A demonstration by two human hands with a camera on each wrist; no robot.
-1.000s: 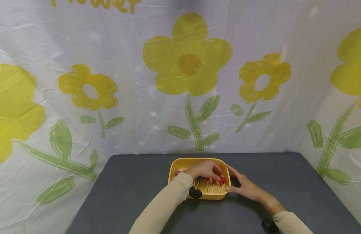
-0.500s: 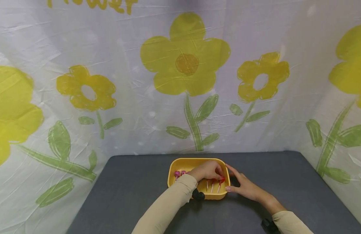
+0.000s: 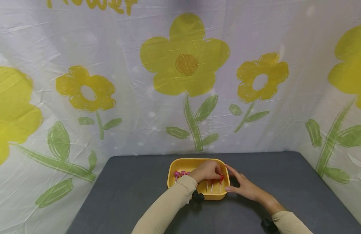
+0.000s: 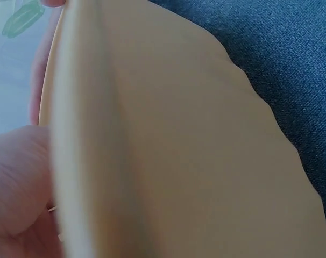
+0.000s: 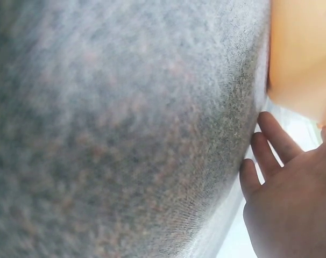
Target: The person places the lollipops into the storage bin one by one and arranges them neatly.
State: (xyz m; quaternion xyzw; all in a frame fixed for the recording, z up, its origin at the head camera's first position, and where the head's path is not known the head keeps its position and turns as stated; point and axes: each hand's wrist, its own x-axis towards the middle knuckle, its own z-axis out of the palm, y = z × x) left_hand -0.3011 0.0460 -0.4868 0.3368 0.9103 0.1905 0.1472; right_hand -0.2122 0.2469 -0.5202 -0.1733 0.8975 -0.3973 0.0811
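In the head view, a yellow tray holds several lollipops. My left hand reaches into it, and its fingertips pinch the head of the rightmost red lollipop. White sticks of other lollipops show just left of that one, their heads partly hidden by the hand. Pink-purple lollipops lie at the tray's left end. My right hand touches the tray's right side, thumb and fingers spread. The left wrist view shows the tray wall beside the left hand; the right wrist view shows the right hand's extended fingers.
The tray stands on a dark grey table, close to its far edge. A white sheet printed with yellow flowers hangs behind and at both sides. The left forearm crosses over the tray's front left rim, covering part of the inside.
The left hand moved slightly right, uncovering the pink-purple lollipops. The rightmost red lollipop's slanted stick has turned nearly straight toward the tray's front. The right hand stays at the tray's side.
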